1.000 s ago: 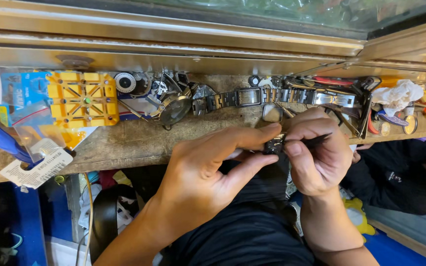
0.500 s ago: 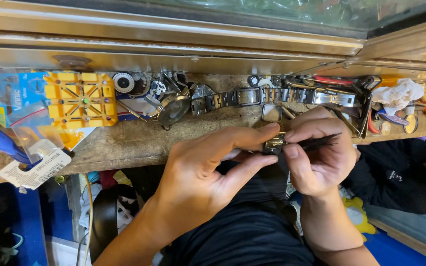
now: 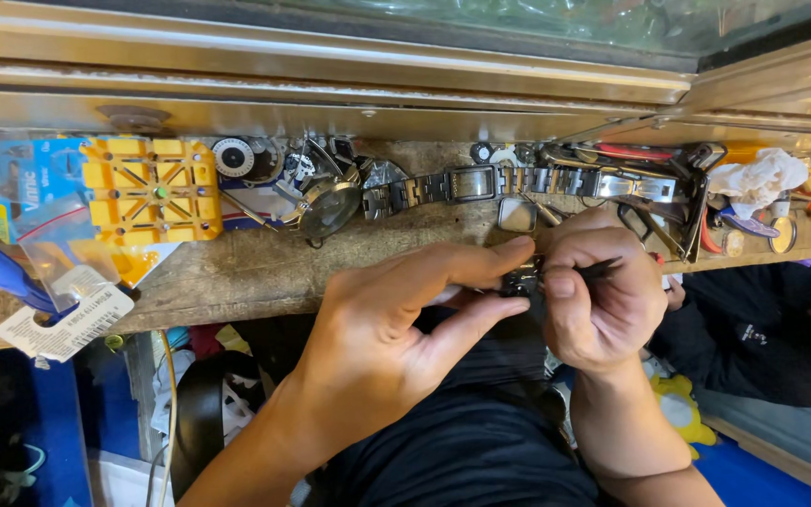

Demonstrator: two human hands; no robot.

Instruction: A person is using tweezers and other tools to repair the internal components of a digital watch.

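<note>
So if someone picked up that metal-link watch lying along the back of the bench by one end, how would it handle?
The watch would probably droop: its band is many small hinged links. Polished metal suggests it is fairly heavy and somewhat slippery. Lying flat, it seems unlikely to roll.

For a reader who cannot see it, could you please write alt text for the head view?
A left hand pinches a small dark watch part while the right hand works on it with a thin dark tool, above a worn wooden bench strewn with a metal watch and a yellow holder block.
</note>
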